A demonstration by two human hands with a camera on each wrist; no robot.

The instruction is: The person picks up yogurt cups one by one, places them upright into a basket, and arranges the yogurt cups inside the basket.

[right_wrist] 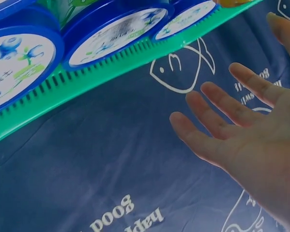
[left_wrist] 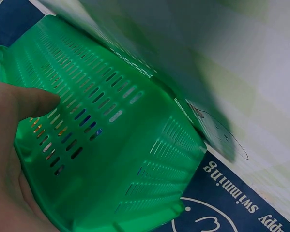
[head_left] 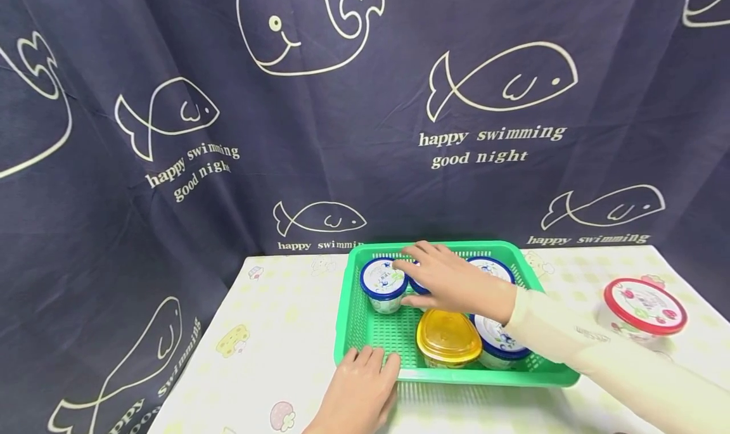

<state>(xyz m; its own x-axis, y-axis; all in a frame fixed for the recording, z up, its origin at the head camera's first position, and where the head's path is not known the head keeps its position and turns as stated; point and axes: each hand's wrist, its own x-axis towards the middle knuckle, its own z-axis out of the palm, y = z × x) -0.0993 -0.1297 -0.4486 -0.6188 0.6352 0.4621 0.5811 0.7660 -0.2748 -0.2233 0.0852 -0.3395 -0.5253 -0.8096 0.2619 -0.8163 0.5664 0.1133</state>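
Observation:
A green plastic basket [head_left: 340, 313] holds several round tubs with blue lids and one tub with a yellow lid [head_left: 449, 338]. My left hand [head_left: 360, 386] grips its front rim, the fingers over the edge and the thumb [left_wrist: 38, 102] against the slotted outer wall. Above the back of the basket is my right hand [head_left: 447, 282], its fingers spread and holding nothing. Those fingertips overlap a blue-lidded tub [head_left: 383, 280] at the back left in the head view. Another blue-lidded tub [head_left: 419, 286] is partly hidden under the hand. The right forearm partly covers a blue-lidded tub [head_left: 500, 340] at front right.
A red-lidded tub [head_left: 644, 310] stands on the table outside the basket, to the right. The light checked tablecloth [head_left: 274, 332] carries printed cartoons. Directly behind the table hangs a dark blue curtain [head_left: 353, 136] with white fish drawings.

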